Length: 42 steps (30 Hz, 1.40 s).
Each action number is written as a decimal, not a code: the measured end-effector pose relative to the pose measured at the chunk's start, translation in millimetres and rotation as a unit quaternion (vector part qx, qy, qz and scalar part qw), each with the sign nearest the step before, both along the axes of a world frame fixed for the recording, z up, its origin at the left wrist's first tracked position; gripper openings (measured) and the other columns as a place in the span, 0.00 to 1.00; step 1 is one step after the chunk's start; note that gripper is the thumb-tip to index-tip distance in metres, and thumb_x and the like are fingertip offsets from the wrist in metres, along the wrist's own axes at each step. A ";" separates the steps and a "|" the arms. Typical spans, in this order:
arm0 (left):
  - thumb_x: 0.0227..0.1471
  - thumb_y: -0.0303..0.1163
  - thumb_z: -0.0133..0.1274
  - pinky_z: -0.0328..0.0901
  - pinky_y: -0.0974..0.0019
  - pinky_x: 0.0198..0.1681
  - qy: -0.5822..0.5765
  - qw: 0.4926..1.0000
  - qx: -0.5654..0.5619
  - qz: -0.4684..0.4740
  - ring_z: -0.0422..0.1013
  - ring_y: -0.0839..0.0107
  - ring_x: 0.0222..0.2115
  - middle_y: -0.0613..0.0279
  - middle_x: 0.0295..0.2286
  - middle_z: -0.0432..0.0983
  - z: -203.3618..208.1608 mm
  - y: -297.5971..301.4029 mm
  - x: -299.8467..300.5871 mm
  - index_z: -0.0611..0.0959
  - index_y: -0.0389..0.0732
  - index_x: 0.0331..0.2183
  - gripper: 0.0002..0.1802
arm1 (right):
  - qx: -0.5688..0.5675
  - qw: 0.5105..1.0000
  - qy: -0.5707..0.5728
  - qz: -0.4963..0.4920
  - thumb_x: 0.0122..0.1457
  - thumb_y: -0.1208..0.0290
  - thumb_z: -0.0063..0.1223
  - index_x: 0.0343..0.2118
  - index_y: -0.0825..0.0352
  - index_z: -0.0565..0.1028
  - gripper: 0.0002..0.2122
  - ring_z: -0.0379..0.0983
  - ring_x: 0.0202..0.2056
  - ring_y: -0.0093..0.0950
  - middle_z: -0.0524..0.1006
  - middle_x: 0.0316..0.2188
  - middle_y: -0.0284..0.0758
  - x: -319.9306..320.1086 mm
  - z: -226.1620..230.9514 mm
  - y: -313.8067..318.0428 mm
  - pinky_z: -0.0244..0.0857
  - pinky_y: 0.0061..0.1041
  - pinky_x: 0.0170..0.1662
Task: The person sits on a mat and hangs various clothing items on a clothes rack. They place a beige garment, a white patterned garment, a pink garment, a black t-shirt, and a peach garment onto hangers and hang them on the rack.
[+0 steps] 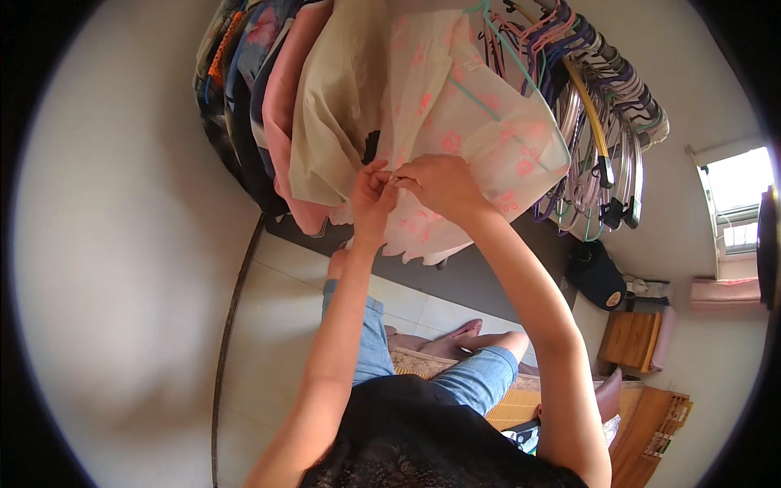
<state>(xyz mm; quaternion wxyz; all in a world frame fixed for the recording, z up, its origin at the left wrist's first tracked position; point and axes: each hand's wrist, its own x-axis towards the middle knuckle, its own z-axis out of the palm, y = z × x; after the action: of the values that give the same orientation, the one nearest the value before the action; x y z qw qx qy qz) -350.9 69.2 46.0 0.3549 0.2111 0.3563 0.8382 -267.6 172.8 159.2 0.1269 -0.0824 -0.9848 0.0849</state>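
Note:
A sheer white garment (496, 134) with a pink print hangs in front of me on a thin teal hanger (521, 69), which partly shows through the cloth. At its left front edge my left hand (374, 193) is closed, its fingers curled and pinching. My right hand (443, 185) meets it there, closed, thumb and fingertips pinching the same edge. The fingertips of both hands touch or nearly touch. Any small fastening between them is too small to make out. Just left of the hands hangs a beige garment (333, 114).
A pink garment (285, 122) and several dark clothes (236, 106) crowd the left of the rail. Many bare hangers (598, 122) bunch at the right. Below are a dark cap (598, 275), a wooden cabinet (630, 337) and a bed edge (512, 403); a window (739, 183) is far right.

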 end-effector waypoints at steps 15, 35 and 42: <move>0.55 0.24 0.49 0.63 0.71 0.45 0.269 0.909 -0.235 0.214 0.69 0.73 0.37 0.62 0.37 0.72 -40.3 18.8 -8.4 0.73 0.34 0.44 0.14 | 0.256 0.931 0.217 -0.145 0.49 0.70 0.59 0.42 0.65 0.74 0.16 0.68 0.48 0.33 0.77 0.37 0.35 13.5 79.7 -4.1 0.62 0.31 0.50; 0.48 0.21 0.49 0.65 0.59 0.44 0.528 0.775 -0.257 0.235 0.70 0.52 0.43 0.51 0.42 0.71 154.9 74.0 -62.8 0.74 0.46 0.52 0.27 | -0.220 0.956 0.134 -0.138 0.53 0.78 0.53 0.52 0.71 0.66 0.21 0.67 0.50 0.49 0.72 0.47 0.51 4.0 59.7 21.8 0.62 0.38 0.51; 0.47 0.22 0.49 0.63 0.57 0.48 0.592 0.635 -0.318 0.381 0.66 0.56 0.48 0.57 0.46 0.67 173.0 35.0 -128.6 0.79 0.48 0.47 0.23 | -0.182 0.964 0.158 -0.115 0.51 0.75 0.54 0.49 0.73 0.68 0.21 0.68 0.48 0.48 0.72 0.46 0.49 -3.8 58.0 23.8 0.63 0.38 0.49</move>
<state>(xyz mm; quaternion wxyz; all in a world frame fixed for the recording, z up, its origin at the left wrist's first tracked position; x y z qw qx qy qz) -479.5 104.1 219.1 -0.2378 0.3814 0.7832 0.4297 -271.4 196.6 217.1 0.2731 -0.2026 -0.9040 0.2592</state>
